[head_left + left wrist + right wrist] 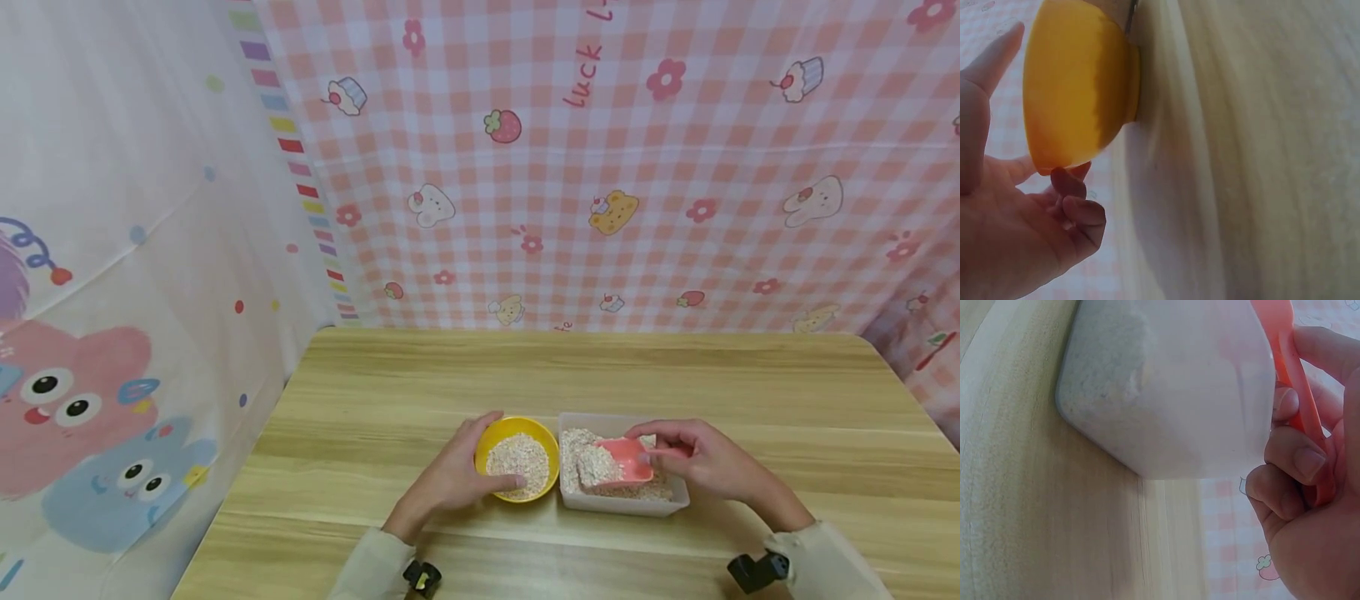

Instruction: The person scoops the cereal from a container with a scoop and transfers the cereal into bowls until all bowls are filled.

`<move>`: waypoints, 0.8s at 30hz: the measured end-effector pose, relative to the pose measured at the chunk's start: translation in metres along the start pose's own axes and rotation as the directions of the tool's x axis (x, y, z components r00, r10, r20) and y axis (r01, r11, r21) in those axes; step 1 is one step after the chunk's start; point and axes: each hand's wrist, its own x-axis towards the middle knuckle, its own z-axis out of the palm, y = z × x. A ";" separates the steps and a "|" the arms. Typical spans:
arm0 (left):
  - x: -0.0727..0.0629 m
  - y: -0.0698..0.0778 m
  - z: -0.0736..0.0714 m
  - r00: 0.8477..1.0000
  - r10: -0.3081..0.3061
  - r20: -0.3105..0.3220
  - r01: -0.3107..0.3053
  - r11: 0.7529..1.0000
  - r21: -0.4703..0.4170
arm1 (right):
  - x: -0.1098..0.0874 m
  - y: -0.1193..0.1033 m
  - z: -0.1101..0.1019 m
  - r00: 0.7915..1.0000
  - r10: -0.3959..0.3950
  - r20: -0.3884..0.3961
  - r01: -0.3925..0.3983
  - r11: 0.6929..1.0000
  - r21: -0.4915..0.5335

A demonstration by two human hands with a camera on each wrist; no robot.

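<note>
A yellow bowl (552,483) with oats (517,462) in it stands on the table, left of a translucent plastic box (622,505). My left hand (457,471) holds the bowl from its left side, the thumb reaching over the rim above the oats. Seen in the left wrist view, the curled fingers (1067,182) touch the bowl's side (1072,87). My right hand (705,458) grips the handle of a pink scoop (636,461). Heaped oats (600,465) fill the scoop's front, over the box. More oats (577,440) lie in the box. The handle (1310,412) shows between the fingers in the right wrist view.
The wooden table (360,467) extends around the bowl and box. Behind it hangs a pink checked cloth (465,167), and a white cloth with cartoon figures (150,275) is at the left. Black straps (757,572) sit at both wrists.
</note>
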 end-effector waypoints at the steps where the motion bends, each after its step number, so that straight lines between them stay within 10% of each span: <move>1: 0.000 -0.001 0.000 1.000 0.001 0.010 -0.001 1.000 0.006 | 0.000 0.000 0.000 1.000 -0.001 -0.001 0.001 1.000 0.006; 24: 0.001 -0.012 0.004 0.991 0.042 0.125 -0.034 0.997 -0.069 | -0.001 0.000 -0.005 0.999 -0.031 -0.042 0.032 0.999 0.034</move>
